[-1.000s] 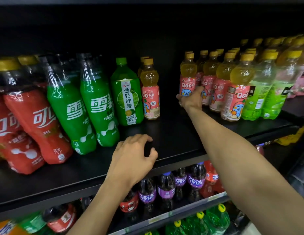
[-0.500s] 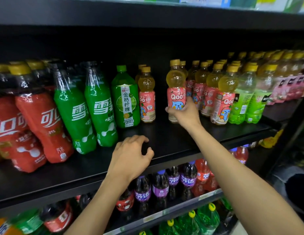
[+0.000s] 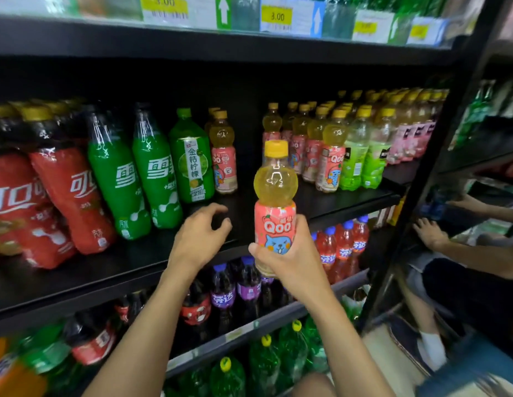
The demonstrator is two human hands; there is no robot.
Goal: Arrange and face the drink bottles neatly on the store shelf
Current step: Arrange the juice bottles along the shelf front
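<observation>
My right hand (image 3: pixel 289 262) grips a pink-labelled Qoo bottle (image 3: pixel 275 204) with a yellow cap, held upright in front of the black shelf (image 3: pixel 78 270), off its surface. My left hand (image 3: pixel 196 239) hovers over the shelf's front edge with fingers loosely curled, holding nothing. On the shelf stand red cola bottles (image 3: pixel 66 196), green Sprite bottles (image 3: pixel 152 173), a green lime drink bottle (image 3: pixel 192 164), another Qoo bottle (image 3: pixel 224 164) and, to the right, a row of Qoo bottles (image 3: pixel 315 150).
Light green bottles (image 3: pixel 361 159) and pink ones (image 3: pixel 407 138) fill the shelf's right end. Lower shelves hold purple (image 3: pixel 246 285) and red (image 3: pixel 335 247) soda bottles. Price tags (image 3: pixel 276 15) line the shelf above. Another person's hand (image 3: pixel 430 233) reaches in at right.
My right hand has lifted the Qoo bottle off the shelf and drawn it toward me. The view has tilted up; my left hand stays over the shelf edge.
</observation>
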